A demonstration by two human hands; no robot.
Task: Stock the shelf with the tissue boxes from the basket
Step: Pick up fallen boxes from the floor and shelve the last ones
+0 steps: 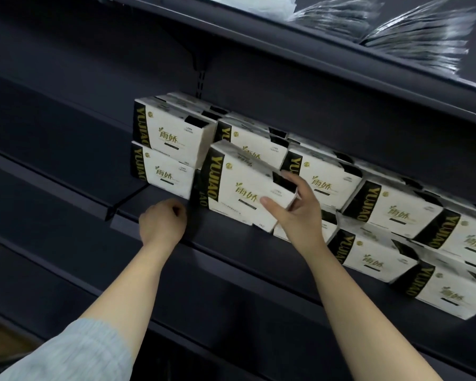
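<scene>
Held tissue pack (242,188) at frame centre, tilted, long axis running upper left to lower right, printed face toward camera, black end band at its left. Sits over dark shelf (226,243), among stacked rows of like packs (396,213) stretching right. Right hand (294,210) grasping pack's right end, thumb on front face. Left hand (162,221) clenched, holding nothing visible, at shelf's front edge.

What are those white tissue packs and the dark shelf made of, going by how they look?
The tissue pack in the right hand looks like soft printed plastic film over paper: its corners are rounded and its surface slightly crinkled, so probably not rigid card. The shelf appears to be painted metal, matte dark grey, with thin folded edges and a slotted upright behind.
</scene>
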